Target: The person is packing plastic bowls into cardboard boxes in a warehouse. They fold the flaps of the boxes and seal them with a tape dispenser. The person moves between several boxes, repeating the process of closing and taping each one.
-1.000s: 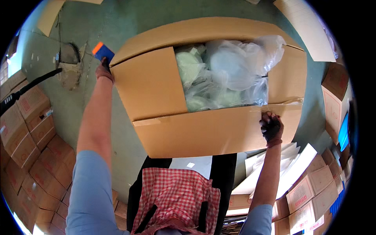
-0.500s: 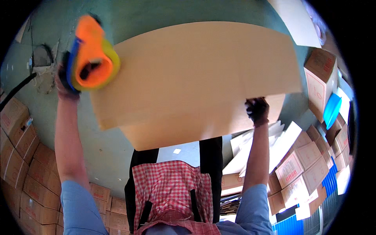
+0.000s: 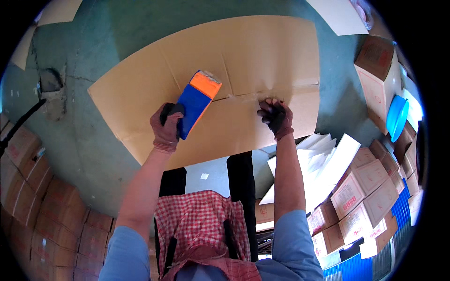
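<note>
The left hand (image 3: 166, 125) is wrapped around a blue-and-orange tape dispenser (image 3: 199, 104), which it holds tilted above the middle of a large brown carton (image 3: 260, 58). The right hand (image 3: 276, 118) is curled, its fingertips at the seam (image 3: 297, 88) across the carton's top; whether it pinches anything there I cannot tell. Both hands wear dark-palmed work gloves. The carton lies in front of the person's legs and a red-and-white checked apron (image 3: 201, 213); what carries it is hidden. Around it spreads a grey-green floor (image 3: 140, 30), with a worn patch and a black cable (image 3: 24, 121) to the left. Brown cartons are stacked at lower left (image 3: 61, 220); to the right lie white sheets (image 3: 335, 157), printed cartons (image 3: 363, 189) and a round blue basin (image 3: 397, 117). A second ago the carton's top gaped over pale-green things in clear plastic bags, and the dispenser was beyond its left edge; now the flaps are folded shut, the dispenser is over them, and the right hand has moved from the near flap to the seam.
</note>
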`<state>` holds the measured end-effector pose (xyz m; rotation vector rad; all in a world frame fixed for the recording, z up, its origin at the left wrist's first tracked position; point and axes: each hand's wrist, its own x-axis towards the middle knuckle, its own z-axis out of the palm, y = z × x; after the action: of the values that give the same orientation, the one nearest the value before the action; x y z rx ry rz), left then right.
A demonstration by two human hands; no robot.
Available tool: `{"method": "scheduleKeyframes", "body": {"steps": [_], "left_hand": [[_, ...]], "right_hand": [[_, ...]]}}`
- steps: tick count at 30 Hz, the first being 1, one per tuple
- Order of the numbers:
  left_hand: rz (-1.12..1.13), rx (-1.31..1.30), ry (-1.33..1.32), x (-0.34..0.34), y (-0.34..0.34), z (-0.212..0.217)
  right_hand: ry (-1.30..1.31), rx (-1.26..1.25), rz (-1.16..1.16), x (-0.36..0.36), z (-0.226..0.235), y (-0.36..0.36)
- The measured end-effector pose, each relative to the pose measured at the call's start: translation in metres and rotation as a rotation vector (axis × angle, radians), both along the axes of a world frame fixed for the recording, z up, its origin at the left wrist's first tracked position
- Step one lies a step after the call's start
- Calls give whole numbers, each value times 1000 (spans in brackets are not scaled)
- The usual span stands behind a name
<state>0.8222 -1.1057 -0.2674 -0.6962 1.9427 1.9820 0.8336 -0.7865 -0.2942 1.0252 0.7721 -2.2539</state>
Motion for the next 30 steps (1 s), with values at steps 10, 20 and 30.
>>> {"method": "scheduleKeyframes", "body": {"steps": [10,20,30], "left_hand": [[-281,-372,257,20,1,0],[-728,-507,46,-21,36,23],[-863,-816,306,-77,204,52]], "right_hand": [[46,151,234,-29,39,-84],[76,712,-55,-27,11,-58],[-56,980,-246,-83,28,173]]}}
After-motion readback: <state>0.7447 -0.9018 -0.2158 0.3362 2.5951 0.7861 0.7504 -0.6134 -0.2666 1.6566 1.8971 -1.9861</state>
